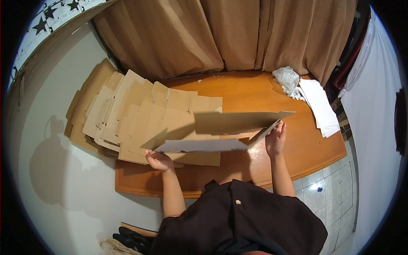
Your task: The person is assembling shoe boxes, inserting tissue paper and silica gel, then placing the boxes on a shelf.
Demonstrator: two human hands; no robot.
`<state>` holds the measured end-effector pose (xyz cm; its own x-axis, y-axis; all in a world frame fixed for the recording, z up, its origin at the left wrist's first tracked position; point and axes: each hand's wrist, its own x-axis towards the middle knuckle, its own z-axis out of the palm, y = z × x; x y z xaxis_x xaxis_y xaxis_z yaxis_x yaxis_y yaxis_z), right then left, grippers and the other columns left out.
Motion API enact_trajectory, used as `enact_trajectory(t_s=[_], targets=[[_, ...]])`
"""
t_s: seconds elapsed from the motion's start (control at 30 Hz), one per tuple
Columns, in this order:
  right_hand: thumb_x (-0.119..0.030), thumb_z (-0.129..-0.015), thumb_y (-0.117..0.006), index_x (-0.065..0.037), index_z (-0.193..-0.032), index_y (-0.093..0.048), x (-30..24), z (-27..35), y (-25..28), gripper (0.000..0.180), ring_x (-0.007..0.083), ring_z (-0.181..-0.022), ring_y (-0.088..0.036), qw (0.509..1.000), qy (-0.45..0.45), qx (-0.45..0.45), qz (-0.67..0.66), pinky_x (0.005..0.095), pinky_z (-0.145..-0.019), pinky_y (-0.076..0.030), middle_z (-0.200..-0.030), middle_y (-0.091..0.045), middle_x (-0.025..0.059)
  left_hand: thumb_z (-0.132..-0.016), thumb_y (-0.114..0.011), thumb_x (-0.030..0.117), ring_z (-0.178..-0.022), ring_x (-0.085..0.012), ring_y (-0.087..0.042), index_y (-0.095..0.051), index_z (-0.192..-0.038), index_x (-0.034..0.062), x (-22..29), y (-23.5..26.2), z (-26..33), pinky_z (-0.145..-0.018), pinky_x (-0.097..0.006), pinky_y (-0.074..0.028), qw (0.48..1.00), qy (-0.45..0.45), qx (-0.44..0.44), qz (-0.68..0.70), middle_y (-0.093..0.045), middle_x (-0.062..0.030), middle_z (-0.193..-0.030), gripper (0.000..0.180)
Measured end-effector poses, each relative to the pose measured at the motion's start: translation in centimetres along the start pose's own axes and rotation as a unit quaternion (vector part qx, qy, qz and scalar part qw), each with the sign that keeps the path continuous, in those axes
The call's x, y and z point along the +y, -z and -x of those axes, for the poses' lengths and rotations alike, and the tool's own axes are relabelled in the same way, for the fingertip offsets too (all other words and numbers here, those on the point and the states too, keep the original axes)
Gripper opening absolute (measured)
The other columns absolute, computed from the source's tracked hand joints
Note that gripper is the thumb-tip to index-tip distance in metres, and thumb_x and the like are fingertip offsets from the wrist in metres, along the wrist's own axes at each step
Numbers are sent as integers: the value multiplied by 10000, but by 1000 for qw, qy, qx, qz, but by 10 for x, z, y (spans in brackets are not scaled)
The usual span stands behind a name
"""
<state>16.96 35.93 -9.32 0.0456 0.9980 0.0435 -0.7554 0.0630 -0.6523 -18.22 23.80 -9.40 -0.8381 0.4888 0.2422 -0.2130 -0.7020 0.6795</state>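
Note:
Between my hands is a cardboard box (236,122), raised over the wooden table (250,91). Its side panels stand apart, forming a hollow sleeve through which the table shows. The panel nearest me looks pale, and the far one is brown. My left hand (159,160) grips its lower left corner, with the fingers partly hidden by the cardboard. At the right end, my right hand (276,139) holds the edge near the upper corner. Flattened cardboard boxes (136,95) lie in an overlapping pile at the left, partly behind and below the held box.
A crumpled clear plastic bag (287,79) and a stack of white sheets (319,107) lie at the table's far right. Brown curtains (238,34) hang along the back edge. A pale wall (46,97) borders the left, and a white cloth (374,106) hangs at right.

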Motion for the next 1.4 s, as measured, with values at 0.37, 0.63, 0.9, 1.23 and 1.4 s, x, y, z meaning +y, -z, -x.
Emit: enact_trajectory(t_s=[0.37,0.63,0.9,1.23,1.4], targets=[[-336,-902,-473,-108,-1319,-310,58,35,38,502,216,-1146,-394,994,-77,-10,76,348,-1015,-281,-1206,-428,100,-908,-342,394,-969,-239,-572,-563,-1085,-45,-50,-23,26,-874,-378,-440,993,118,28,-7,-620,-143,-1012,522],[-418,-876,-489,-138,-1208,-440,26,69,7,438,220,-831,-572,852,-239,-64,461,350,-666,-486,-1031,-541,90,-925,-407,313,-1004,-210,-566,-427,-1296,-6,-31,-2,8,-870,-320,-445,877,465,-12,-120,-574,-121,-1127,490],[-366,-890,-492,-130,-1195,-469,67,32,70,387,244,-776,-604,928,-307,124,170,356,-654,-526,-986,-567,121,-944,-389,341,-917,-190,-581,-435,-1302,-4,-53,15,16,-793,-291,-465,926,339,-122,-111,-573,-119,-1085,499],[-315,-941,-384,-14,-1164,-502,77,1,98,393,213,-892,-595,957,-274,-57,71,328,-819,-496,-991,-613,136,-973,-339,360,-779,-172,-574,-592,-1159,4,-118,86,-21,-727,-304,-471,872,227,-218,-376,-590,-75,-834,475],[-391,-913,-414,-48,-1022,-569,32,15,58,392,162,-746,-572,939,-283,70,185,274,-635,-454,-846,-609,89,-954,-398,418,-719,-146,-561,-616,-955,-21,-99,17,11,-692,-275,-463,908,332,-164,-199,-595,-42,-764,490]])
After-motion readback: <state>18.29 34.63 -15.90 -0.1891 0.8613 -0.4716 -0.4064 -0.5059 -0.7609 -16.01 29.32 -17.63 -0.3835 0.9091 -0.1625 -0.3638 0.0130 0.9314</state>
